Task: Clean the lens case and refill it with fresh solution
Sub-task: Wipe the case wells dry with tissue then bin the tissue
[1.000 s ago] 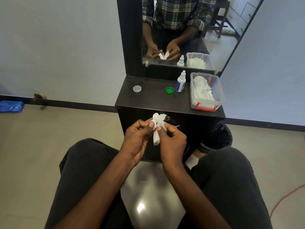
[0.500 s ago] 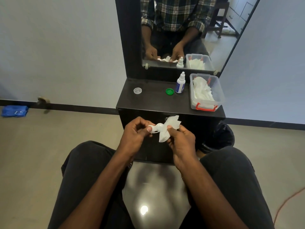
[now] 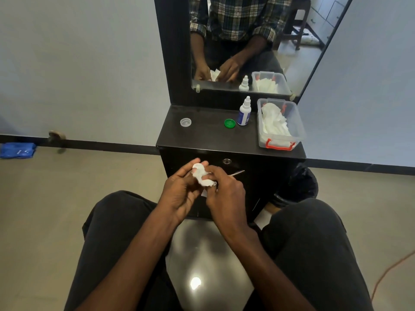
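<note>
We see no readable writing; the blue label on the solution bottle [image 3: 243,113] is too blurred. Left to right on the counter [image 3: 208,138]: clear cap [image 3: 185,122], green cap [image 3: 229,123], bottle, tissue bin [image 3: 279,124]. In front of the counter, left hand [image 3: 179,194] pinches the lens case [image 3: 197,168]; right hand [image 3: 226,194] fingers grasp a tissue [image 3: 205,179] against it, partly hiding it.

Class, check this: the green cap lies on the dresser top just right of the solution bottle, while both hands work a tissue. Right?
Not quite. The head view shows the green cap just left of the solution bottle; the rest holds.
</note>
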